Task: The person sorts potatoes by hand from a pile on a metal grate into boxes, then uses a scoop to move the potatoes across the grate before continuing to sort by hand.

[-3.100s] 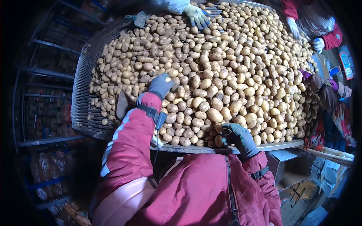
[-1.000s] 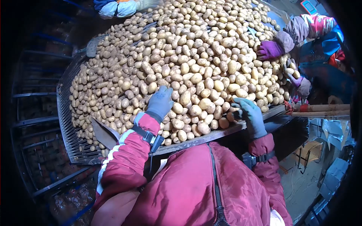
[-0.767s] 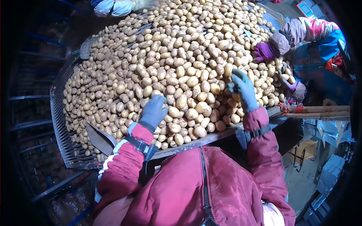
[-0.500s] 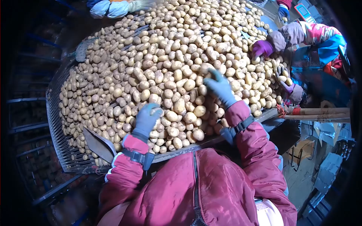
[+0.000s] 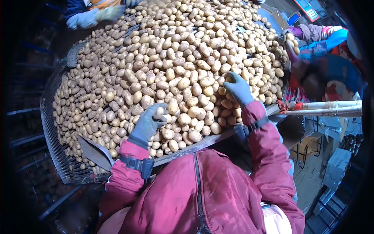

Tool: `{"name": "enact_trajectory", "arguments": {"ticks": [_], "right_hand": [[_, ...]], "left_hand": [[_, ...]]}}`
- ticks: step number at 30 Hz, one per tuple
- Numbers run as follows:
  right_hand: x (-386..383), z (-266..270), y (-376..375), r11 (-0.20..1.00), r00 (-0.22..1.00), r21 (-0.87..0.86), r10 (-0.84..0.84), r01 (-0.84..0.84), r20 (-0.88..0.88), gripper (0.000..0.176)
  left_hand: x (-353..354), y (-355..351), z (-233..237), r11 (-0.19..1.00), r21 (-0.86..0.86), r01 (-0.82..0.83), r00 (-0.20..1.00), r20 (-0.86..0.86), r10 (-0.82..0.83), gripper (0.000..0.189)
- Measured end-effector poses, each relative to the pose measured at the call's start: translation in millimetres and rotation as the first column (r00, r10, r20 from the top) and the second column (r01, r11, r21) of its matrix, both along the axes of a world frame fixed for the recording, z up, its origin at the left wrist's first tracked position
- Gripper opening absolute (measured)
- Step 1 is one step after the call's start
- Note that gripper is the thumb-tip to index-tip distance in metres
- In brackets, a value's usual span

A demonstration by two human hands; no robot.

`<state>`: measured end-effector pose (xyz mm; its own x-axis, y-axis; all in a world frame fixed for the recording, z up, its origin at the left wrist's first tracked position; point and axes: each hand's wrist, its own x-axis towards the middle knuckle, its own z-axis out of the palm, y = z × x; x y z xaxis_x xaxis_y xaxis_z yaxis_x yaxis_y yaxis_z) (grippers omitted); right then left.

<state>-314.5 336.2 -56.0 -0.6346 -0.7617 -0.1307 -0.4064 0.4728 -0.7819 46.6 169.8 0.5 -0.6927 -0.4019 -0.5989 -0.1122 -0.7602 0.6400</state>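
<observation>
A large heap of potatoes [image 5: 187, 74] lies in front of me on a slatted metal table [image 5: 54, 150]. My left hand [image 5: 147, 121], in a grey-blue glove, is closed around a small potato [image 5: 159, 113] at the near side of the heap. Farther right, my right hand [image 5: 239, 89], gloved the same way, curls its thumb and fingers around a potato [image 5: 230, 79] on the heap. The potato there is partly hidden by the fingers.
A curved metal plate [image 5: 93, 152] juts up at the near left. One co-worker's gloved hand [image 5: 109, 13] is at the far left edge; another co-worker's glove [image 5: 291, 39] with potatoes is at the right. Wrapped poles [image 5: 323, 108] extend rightward.
My right hand has drawn nearer and to the right, its fingers now curled. My left hand now shows a potato in its grip. The right co-worker's purple glove has left the heap.
</observation>
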Motion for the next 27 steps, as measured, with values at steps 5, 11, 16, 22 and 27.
{"name": "enact_trajectory", "arguments": {"ticks": [5, 11, 16, 22, 27], "right_hand": [[-12.4, 22.9, -7.9, 0.902, 0.916, 0.329, 0.353, -0.279, -0.191, 0.051], [-22.6, -11.0, 19.4, 0.896, 0.949, -0.353, 0.311, -0.270, 0.062, 0.043], [30.0, 34.2, 43.5, 0.789, 0.053, -0.098, 0.083, 0.606, 0.995, 0.060], [39.0, 13.1, 98.2, 0.827, 0.492, -0.382, 0.151, 0.413, 0.858, 0.055], [42.8, 54.6, 148.3, 0.824, 0.370, -0.401, 0.256, 0.400, 0.893, 0.076]], "left_hand": [[-33.3, 22.8, -11.3, 0.961, -0.257, 0.105, 0.988, 0.133, -0.072, 0.045], [-29.7, 43.9, -2.8, 0.869, -0.452, 0.204, 0.979, 0.113, -0.171, 0.036], [-34.9, 47.3, -27.0, 0.987, -0.131, 0.095, 0.992, 0.094, -0.083, 0.035], [-62.3, 65.8, -42.9, 0.952, -0.150, 0.267, 0.963, 0.064, -0.260, 0.037], [-90.1, 82.2, -51.0, 0.889, -0.186, 0.418, 0.908, 0.056, -0.416, 0.046]]}}
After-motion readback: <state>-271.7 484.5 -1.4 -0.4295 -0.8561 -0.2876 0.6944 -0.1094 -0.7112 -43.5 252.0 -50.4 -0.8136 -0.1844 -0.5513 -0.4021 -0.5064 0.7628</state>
